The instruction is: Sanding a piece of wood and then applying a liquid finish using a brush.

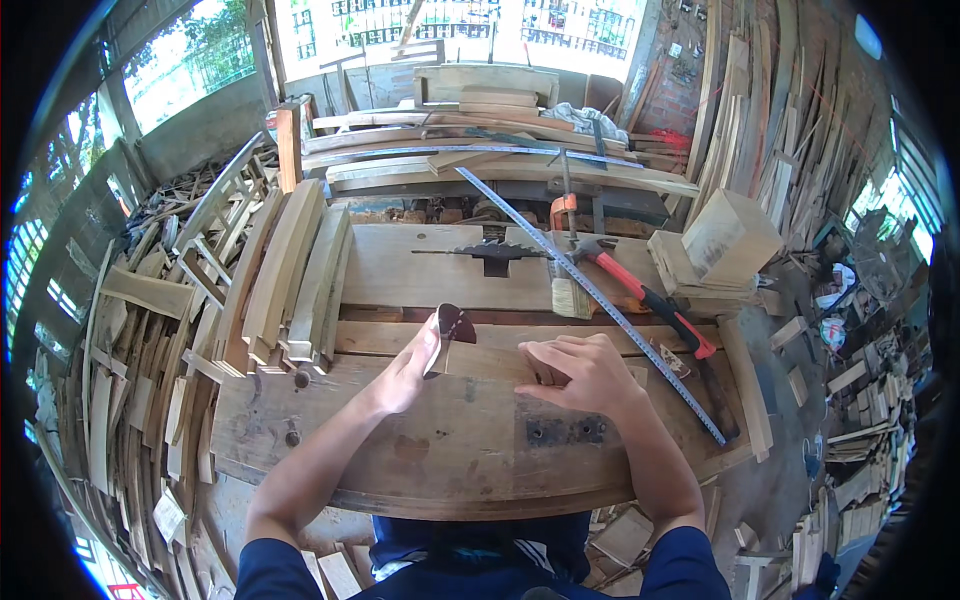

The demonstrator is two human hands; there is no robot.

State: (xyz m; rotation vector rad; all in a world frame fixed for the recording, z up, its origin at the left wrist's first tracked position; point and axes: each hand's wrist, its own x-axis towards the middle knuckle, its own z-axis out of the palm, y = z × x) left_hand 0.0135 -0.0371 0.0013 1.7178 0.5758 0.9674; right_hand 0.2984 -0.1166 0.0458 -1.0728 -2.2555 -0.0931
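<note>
A short, pale wooden block [484, 362] lies crosswise on the workbench [400, 470] in front of me. My right hand [582, 372] is closed over its right end, fingers curled round the wood. At the other end, my left hand [408, 368] grips a bent dark reddish-brown sheet [459, 328] that looks like sandpaper. The sheet curls up above the block's left end, and the left fingers are partly hidden behind it. Whether the sheet presses on the wood I cannot tell.
Beyond my hands a circular saw blade [490, 250] rises from the table. Right of it lie a paintbrush [572, 298], a red-and-black hammer [660, 305] and a long metal ruler [600, 300]. Thick boards [285, 270] are stacked at left, a big wood block [735, 240] at right.
</note>
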